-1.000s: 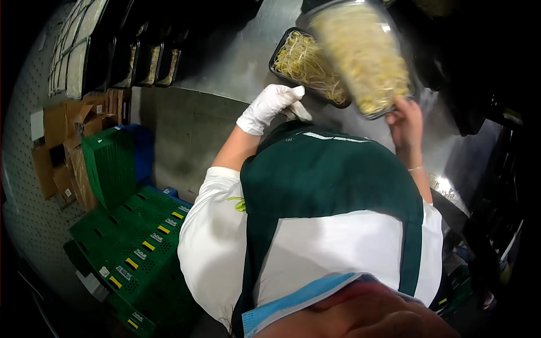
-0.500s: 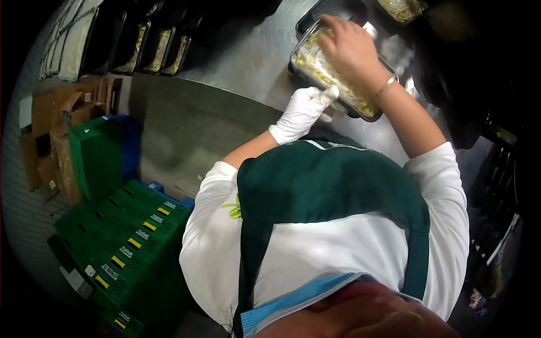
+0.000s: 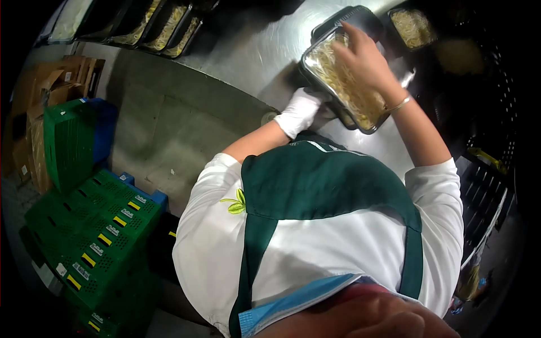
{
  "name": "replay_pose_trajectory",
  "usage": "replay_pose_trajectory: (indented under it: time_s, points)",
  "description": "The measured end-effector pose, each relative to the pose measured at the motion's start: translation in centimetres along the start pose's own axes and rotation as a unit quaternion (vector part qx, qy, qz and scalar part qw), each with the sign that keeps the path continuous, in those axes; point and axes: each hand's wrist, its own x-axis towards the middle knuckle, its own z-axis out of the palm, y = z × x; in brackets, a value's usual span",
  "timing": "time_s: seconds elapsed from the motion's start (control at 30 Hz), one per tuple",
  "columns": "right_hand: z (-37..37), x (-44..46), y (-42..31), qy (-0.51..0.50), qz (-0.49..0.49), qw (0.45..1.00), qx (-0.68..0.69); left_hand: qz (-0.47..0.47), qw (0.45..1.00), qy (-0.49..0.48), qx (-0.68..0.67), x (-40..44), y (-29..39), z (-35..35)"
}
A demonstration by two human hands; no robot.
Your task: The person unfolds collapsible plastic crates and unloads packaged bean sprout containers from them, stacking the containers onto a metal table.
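Observation:
A black tray of bean sprouts [image 3: 336, 76] sits tilted above the steel counter, with what looks like clear film over the sprouts. My left hand [image 3: 301, 112], in a white glove, grips its near left side; some of its fingers are hidden beneath the rim. Bare and wearing a bracelet, my right hand [image 3: 366, 65] lies over the top of the tray with fingers stretched apart, near the far edge; I cannot tell how firmly it touches. Another black tray [image 3: 356, 16] is just behind, and part of a dark rim shows underneath.
The steel counter [image 3: 242, 48] carries several sprout trays [image 3: 169, 28] at the upper left and another sprout tray [image 3: 414, 29] at the right. Green crates [image 3: 93, 225] stand on the floor at the left, beside flattened cardboard boxes [image 3: 51, 90]. A dark perforated crate [image 3: 490, 180] is at the right.
The view has shifted. My left thumb, earlier over the tray's rim, now sits lower at its side. My right hand still lies over the tray, its fingers more spread.

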Motion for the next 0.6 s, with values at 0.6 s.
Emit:
replay_pose_trajectory:
  time_s: [0.6]
  points:
    - [-0.7, 5.1, 3.4, -0.388, -0.148, 0.77, -0.483, 0.102, 0.977, 0.13, 0.136, 5.9, 15.4, -9.5]
